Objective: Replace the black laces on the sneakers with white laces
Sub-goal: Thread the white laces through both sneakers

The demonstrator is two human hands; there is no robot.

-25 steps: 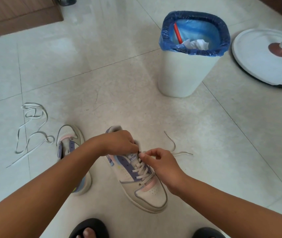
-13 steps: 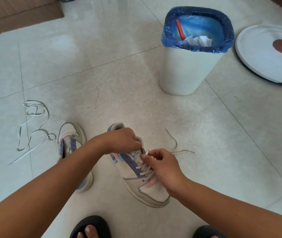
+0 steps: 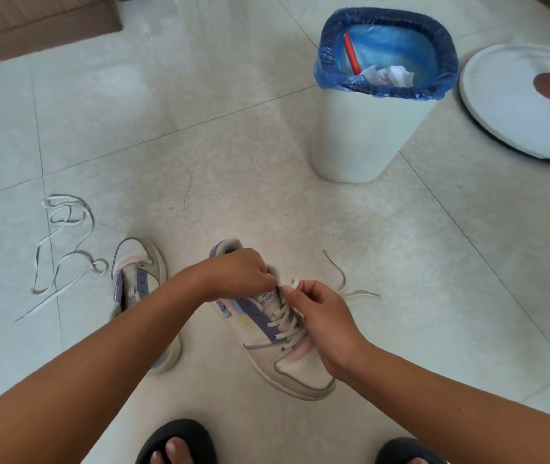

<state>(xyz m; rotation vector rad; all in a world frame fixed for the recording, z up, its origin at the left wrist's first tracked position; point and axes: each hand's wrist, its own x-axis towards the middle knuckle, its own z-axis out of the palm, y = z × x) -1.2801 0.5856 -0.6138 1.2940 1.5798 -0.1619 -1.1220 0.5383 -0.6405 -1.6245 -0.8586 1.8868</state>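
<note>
A: What sort of place is this?

B: A home, prob. a living rm or bedrm. Pale glossy tiled floor (image 3: 233,135) w/ thin grout lines, a few scuffs.

A: What else says home?

B: Small white waste bin (image 3: 364,142) lined w/ a blue plastic bag (image 3: 334,61), crumpled tissue (image 3: 389,75) and a red stick-like item (image 3: 350,53) inside. Next to it, round white base of a standing fan (image 3: 514,105) w/ its pole. Top left, the brown wooden bottom of a piece of furniture (image 3: 39,25).

A: Anything more?

B: Sneakers (image 3: 140,283) lying on the floor, person's toes in black slippers (image 3: 176,440) at the bottom edge. Indoor footwear, domestic setting.
</note>
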